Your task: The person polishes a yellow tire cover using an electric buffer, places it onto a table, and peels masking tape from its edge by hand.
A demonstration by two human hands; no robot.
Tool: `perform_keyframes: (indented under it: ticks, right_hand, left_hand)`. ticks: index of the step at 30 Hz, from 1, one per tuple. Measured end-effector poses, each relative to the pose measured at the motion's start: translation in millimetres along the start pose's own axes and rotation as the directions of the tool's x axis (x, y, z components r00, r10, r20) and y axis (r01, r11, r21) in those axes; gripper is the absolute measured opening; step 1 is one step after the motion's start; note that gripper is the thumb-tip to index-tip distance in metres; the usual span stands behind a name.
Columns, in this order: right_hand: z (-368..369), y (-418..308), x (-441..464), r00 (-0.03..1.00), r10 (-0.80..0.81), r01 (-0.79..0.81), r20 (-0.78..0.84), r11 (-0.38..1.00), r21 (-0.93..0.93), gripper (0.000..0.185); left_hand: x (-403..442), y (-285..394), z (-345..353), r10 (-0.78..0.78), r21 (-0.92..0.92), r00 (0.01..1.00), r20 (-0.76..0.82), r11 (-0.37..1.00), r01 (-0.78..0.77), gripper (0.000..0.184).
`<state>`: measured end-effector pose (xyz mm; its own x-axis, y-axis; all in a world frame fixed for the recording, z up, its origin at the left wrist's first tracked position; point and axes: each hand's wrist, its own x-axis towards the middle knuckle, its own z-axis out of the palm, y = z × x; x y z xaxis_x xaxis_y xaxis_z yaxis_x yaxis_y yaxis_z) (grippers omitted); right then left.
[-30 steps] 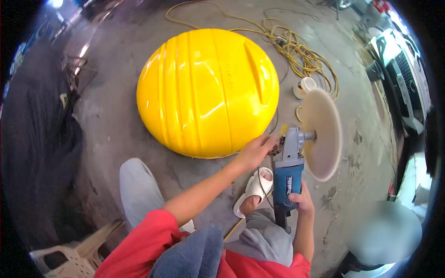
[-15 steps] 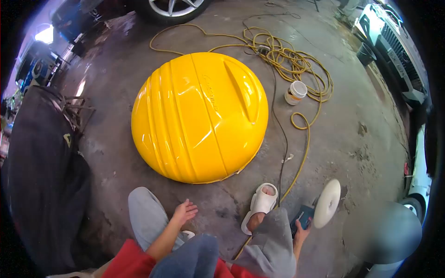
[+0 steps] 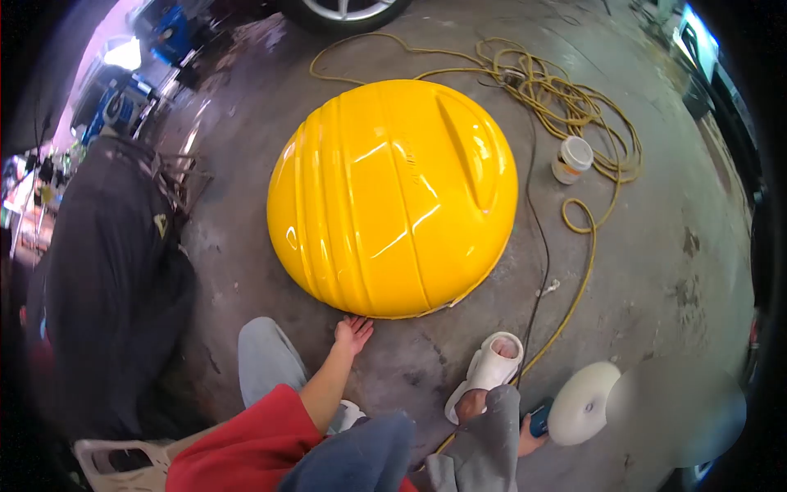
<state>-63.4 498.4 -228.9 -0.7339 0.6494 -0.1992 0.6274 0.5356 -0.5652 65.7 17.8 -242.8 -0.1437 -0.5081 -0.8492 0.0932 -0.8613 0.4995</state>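
Observation:
A glossy yellow domed panel point(image 3: 389, 205) with ridges and faint raised lettering lies on the concrete floor in front of me. My left hand point(image 3: 353, 332) reaches its near lower edge, palm up with the fingers stretched out; whether the fingertips touch the rim I cannot tell. Low on the right, my right hand point(image 3: 530, 441) is closed around an electric polisher point(image 3: 539, 418), partly hidden behind my knee. The polisher's round white pad point(image 3: 580, 403) faces up, away from the panel, and a blurred patch covers its right side.
A yellow hose point(image 3: 566, 107) lies coiled beyond the panel, and a dark cord point(image 3: 534, 246) runs beside it. A white-lidded tub point(image 3: 572, 160) stands by the coil. Dark cloth point(image 3: 115, 295) drapes something at left. A car wheel point(image 3: 344, 10) is at the top.
My left hand has moved forward from beside my knee to the panel's near edge. The polisher has turned, so its pad shows more fully. The whole view has shifted.

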Motion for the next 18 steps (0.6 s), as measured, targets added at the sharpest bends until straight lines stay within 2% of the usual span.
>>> perform_keyframes:
  ticks: [1, 3, 4, 5, 6, 8, 9, 13, 16, 18]
  right_hand:
    - [-2, -3, 0, 0.994, 0.113, -0.114, -0.010, 0.986, -0.118, 0.088]
    - [-6, -20, -5, 0.991, 0.135, -0.137, -0.024, 0.977, -0.163, 0.092]
    - [-10, -25, -3, 0.991, 0.131, -0.132, -0.019, 0.968, -0.214, 0.096]
    - [4, 6, 10, 0.988, 0.150, -0.154, -0.035, 0.957, -0.246, 0.098]
    - [4, 7, 10, 0.986, 0.158, -0.167, -0.053, 0.956, -0.242, 0.098]
    - [7, 11, 10, 0.995, 0.095, -0.098, -0.027, 0.976, -0.194, 0.099]
    - [4, 5, 9, 0.990, 0.142, -0.140, 0.000, 0.976, -0.167, 0.098]
    - [-2, -11, 5, 0.989, 0.146, -0.143, 0.008, 0.977, -0.155, 0.097]
    - [6, 11, 11, 0.998, 0.059, -0.057, 0.023, 0.996, -0.063, 0.094]
    - [8, 28, 17, 0.978, -0.201, 0.190, 0.055, 0.970, 0.153, 0.092]
  left_hand:
    - [1, 2, 6, -0.001, -0.019, 0.999, -0.038, 1.000, 0.000, 0.046]
    - [8, -4, 18, -0.018, -0.026, 0.998, -0.052, 1.000, 0.017, 0.043]
    - [14, -7, 19, -0.009, -0.027, 0.994, -0.113, 1.000, 0.006, 0.041]
    - [21, -10, 19, 0.001, -0.028, 0.984, -0.176, 1.000, -0.006, 0.038]
    - [23, -12, 25, -0.009, -0.018, 0.987, -0.163, 1.000, 0.007, 0.038]
    - [27, -16, 28, 0.004, -0.121, 0.966, -0.259, 0.992, -0.037, 0.034]
    - [32, -12, 27, -0.048, -0.161, 0.969, -0.241, 0.987, 0.009, 0.032]
    - [33, -9, 25, -0.107, -0.238, 0.960, -0.258, 0.970, 0.044, 0.033]
    - [22, -7, 27, -0.128, -0.183, 0.954, -0.270, 0.980, 0.079, 0.035]
    - [15, -10, 25, -0.094, -0.316, 0.967, -0.237, 0.949, 0.015, 0.037]
